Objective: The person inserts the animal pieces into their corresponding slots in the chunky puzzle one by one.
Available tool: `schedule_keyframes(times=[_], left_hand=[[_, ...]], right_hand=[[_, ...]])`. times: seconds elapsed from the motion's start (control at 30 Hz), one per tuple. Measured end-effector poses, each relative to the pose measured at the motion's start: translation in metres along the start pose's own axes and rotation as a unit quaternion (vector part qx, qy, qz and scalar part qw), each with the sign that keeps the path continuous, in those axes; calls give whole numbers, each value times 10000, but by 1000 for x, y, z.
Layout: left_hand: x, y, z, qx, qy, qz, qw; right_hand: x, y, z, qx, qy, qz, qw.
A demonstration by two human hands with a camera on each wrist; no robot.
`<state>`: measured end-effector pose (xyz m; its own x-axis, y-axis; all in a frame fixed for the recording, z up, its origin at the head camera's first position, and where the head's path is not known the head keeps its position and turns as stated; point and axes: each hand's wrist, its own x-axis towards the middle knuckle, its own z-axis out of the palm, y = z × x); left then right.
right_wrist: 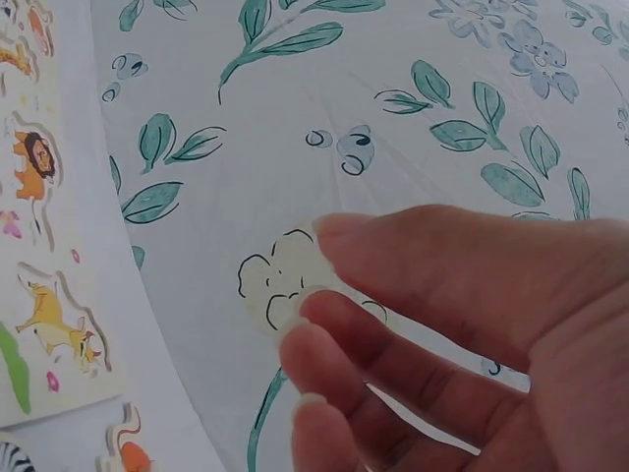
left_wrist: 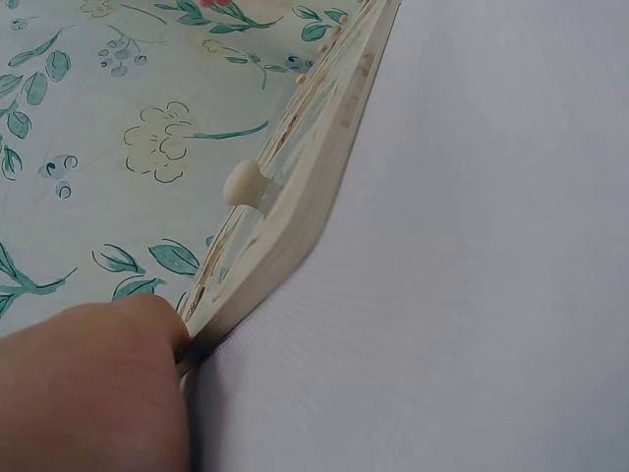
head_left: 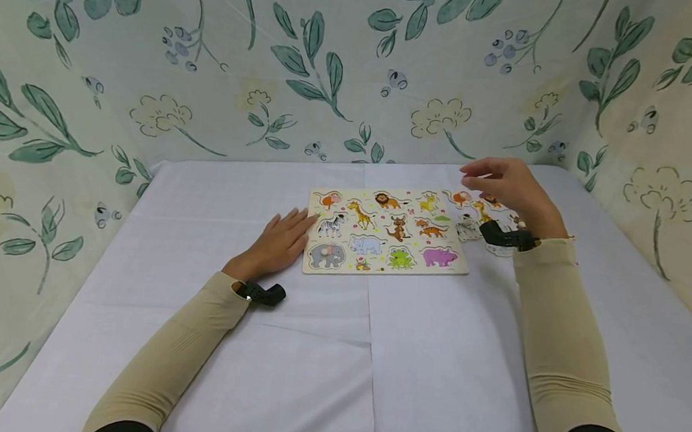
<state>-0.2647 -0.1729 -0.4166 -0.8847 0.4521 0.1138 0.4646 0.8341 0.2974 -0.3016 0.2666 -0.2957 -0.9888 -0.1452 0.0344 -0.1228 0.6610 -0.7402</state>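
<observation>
A wooden animal puzzle board (head_left: pixel 374 247) lies flat on the white-covered table. My left hand (head_left: pixel 283 241) rests by its left edge with fingers extended; in the left wrist view that hand (left_wrist: pixel 98 383) meets the board's side (left_wrist: pixel 295 216). One round wooden knob (left_wrist: pixel 245 184) stands up from the board, on the grey elephant piece (head_left: pixel 326 256) at the near left corner. Raised over the loose animal pieces (head_left: pixel 467 227) right of the board is my right hand (head_left: pixel 509 188). Its fingers (right_wrist: pixel 393 344) are softly bent, thumb apart from the fingertips, with nothing between them.
Loose pieces, among them a giraffe (head_left: pixel 481 210), a zebra and an orange monkey (head_left: pixel 460 198), lie close against the board's right side, partly covered by the right hand and wrist strap (head_left: pixel 506 236). Patterned cloth walls (head_left: pixel 304 124) rise behind and beside the table (head_left: pixel 285 374).
</observation>
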Motion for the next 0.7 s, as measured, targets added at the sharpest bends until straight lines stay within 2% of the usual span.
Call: schedule_keyframes(times=[0.7], left_hand=[[0, -1, 0, -36, -9, -36, 10000]], right_hand=[[8, 26, 3, 230, -303, 505, 9980]])
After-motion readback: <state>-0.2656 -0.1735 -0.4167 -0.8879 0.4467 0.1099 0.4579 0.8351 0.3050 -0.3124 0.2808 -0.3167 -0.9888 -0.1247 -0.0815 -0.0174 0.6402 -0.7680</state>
